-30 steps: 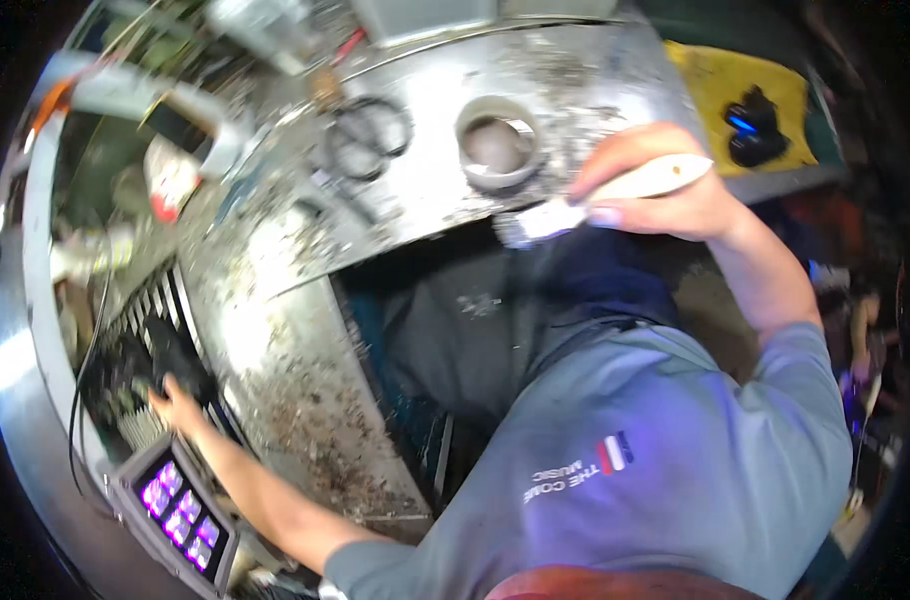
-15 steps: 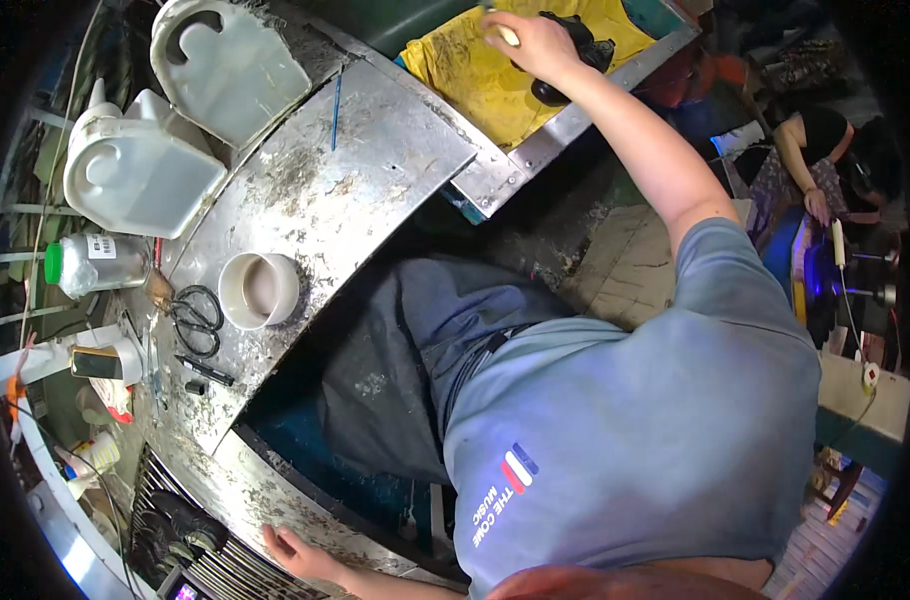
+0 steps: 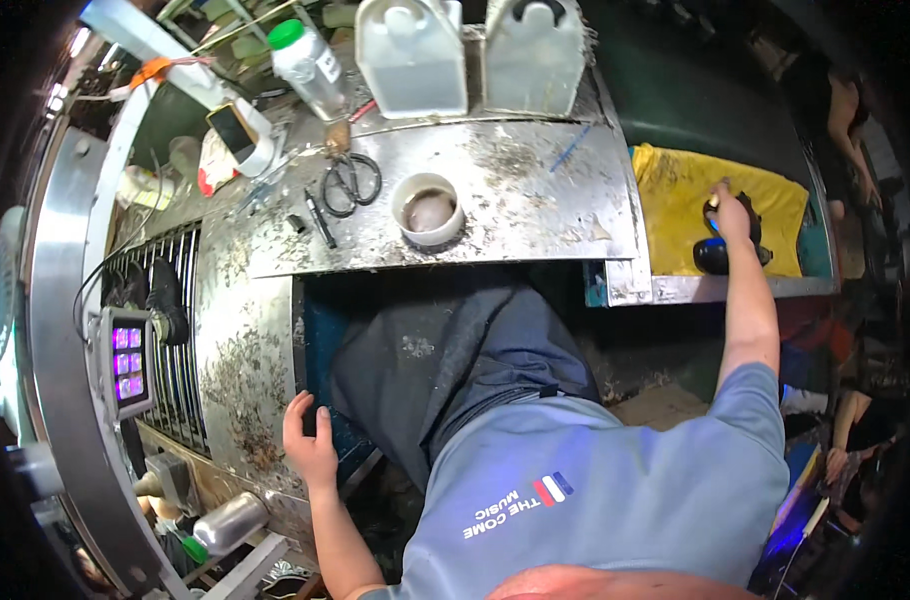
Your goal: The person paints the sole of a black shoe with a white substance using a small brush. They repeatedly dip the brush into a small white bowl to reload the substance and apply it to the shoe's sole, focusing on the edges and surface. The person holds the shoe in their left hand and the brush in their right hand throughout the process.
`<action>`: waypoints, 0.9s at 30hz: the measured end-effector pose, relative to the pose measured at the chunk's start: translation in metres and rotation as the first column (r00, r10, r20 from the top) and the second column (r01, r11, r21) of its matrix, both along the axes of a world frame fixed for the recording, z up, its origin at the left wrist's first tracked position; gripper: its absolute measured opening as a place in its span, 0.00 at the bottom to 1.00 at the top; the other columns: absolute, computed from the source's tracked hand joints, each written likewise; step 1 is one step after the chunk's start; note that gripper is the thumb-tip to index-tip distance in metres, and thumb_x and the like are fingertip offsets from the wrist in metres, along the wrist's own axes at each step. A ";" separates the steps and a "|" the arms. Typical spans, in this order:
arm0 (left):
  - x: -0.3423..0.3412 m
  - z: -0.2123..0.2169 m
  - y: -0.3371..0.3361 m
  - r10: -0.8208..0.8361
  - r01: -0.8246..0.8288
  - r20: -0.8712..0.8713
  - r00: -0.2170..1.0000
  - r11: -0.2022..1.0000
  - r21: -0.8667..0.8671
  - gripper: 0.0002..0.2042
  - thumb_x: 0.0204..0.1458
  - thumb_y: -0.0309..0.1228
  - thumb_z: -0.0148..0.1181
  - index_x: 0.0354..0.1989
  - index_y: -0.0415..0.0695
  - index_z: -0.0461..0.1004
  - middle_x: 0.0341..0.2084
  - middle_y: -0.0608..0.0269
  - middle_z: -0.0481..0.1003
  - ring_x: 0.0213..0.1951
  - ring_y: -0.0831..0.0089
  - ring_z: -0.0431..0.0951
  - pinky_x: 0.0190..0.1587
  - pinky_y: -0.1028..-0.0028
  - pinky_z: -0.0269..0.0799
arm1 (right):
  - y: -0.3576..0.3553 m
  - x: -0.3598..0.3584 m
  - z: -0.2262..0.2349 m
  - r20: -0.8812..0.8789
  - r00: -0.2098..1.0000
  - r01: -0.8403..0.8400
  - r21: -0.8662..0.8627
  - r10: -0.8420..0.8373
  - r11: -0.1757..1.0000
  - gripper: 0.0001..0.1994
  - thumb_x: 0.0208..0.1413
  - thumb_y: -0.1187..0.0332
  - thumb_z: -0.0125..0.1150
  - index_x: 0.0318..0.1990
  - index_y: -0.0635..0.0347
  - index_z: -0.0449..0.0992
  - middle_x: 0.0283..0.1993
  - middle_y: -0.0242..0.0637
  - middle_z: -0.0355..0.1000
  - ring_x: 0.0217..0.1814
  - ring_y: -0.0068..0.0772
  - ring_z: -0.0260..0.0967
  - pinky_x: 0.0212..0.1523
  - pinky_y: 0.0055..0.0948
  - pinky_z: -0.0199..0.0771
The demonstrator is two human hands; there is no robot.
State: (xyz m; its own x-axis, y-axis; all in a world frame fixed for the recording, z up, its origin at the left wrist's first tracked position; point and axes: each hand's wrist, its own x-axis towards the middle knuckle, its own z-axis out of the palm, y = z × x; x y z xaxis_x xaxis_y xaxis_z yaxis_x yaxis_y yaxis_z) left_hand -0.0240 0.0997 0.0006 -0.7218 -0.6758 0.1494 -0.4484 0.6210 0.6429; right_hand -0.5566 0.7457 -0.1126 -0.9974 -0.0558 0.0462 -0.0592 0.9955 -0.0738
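At the right, my right hand (image 3: 732,217) reaches over a yellow cloth (image 3: 672,195). Its fingers are closed round a small pale-handled tool (image 3: 715,199), whose tip is hard to make out. Beside and partly beneath that hand lie shiny black items (image 3: 713,257) that look like shoes; hand and forearm cover part of them. My left hand (image 3: 311,445) is off to the left by the metal bench's inner edge, fingers apart, holding nothing.
On the metal bench (image 3: 515,225) stand a white cup (image 3: 428,210), black-handled scissors (image 3: 350,187), a marker (image 3: 320,218) and two translucent containers (image 3: 412,75). Left, black shoes (image 3: 167,302) sit on a roller rack beside a lit lamp panel (image 3: 128,362). Another person's arm (image 3: 847,425) shows far right.
The view has turned, so the bench now runs level across it. My left hand has come away from beside the roller rack to the bench edge. My right hand still holds the pale-handled tool.
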 end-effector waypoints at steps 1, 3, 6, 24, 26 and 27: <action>0.002 -0.002 0.003 0.010 -0.010 -0.020 1.000 0.999 0.030 0.13 0.55 0.27 0.62 0.47 0.35 0.77 0.50 0.51 0.78 0.53 0.57 0.77 0.59 0.64 0.69 | 0.005 -0.004 0.016 -0.053 0.997 0.043 -0.084 -0.048 0.996 0.21 0.51 0.74 0.67 0.53 0.50 0.70 0.46 0.54 0.76 0.50 0.62 0.73 0.48 0.50 0.73; 0.000 -0.005 0.007 -0.003 0.006 -0.039 0.999 0.997 0.076 0.14 0.56 0.28 0.63 0.48 0.34 0.77 0.51 0.51 0.77 0.54 0.58 0.76 0.60 0.64 0.68 | 0.026 -0.007 0.047 -0.261 0.965 -0.012 -0.168 -0.033 0.986 0.22 0.51 0.72 0.69 0.54 0.50 0.70 0.45 0.50 0.76 0.51 0.57 0.75 0.48 0.46 0.72; -0.022 -0.005 0.011 -0.097 0.102 -0.059 0.993 0.992 0.077 0.14 0.55 0.28 0.64 0.48 0.34 0.77 0.52 0.51 0.77 0.55 0.59 0.76 0.60 0.65 0.67 | 0.057 -0.007 0.099 -0.469 0.878 -0.191 -0.522 -0.093 0.831 0.20 0.57 0.69 0.68 0.56 0.57 0.70 0.52 0.44 0.74 0.57 0.41 0.73 0.56 0.36 0.72; -0.145 0.074 0.044 -0.515 0.722 -0.581 0.630 0.112 0.683 0.62 0.23 0.43 0.87 0.71 0.36 0.55 0.66 0.51 0.65 0.67 0.59 0.65 0.71 0.60 0.55 | -0.369 0.223 0.267 -0.406 0.512 -0.232 -0.914 0.757 -0.333 0.26 0.53 0.69 0.73 0.55 0.66 0.67 0.50 0.44 0.76 0.53 0.31 0.75 0.54 0.28 0.75; -0.133 0.058 0.037 -0.499 0.631 -0.554 0.666 -0.019 0.776 0.64 0.16 0.40 0.89 0.69 0.36 0.58 0.63 0.54 0.68 0.64 0.60 0.68 0.69 0.60 0.59 | -0.411 0.239 0.259 -0.321 0.468 -0.018 -0.935 0.824 -0.355 0.23 0.55 0.73 0.72 0.55 0.68 0.69 0.49 0.40 0.75 0.53 0.28 0.75 0.54 0.27 0.76; -0.127 0.046 0.033 -0.485 0.579 -0.540 0.688 -0.083 0.811 0.65 0.12 0.39 0.90 0.69 0.37 0.59 0.61 0.56 0.70 0.63 0.60 0.70 0.68 0.60 0.61 | -0.428 0.240 0.253 -0.294 0.436 -0.015 -0.947 0.850 -0.319 0.21 0.55 0.71 0.72 0.52 0.68 0.70 0.45 0.38 0.76 0.53 0.28 0.75 0.54 0.27 0.77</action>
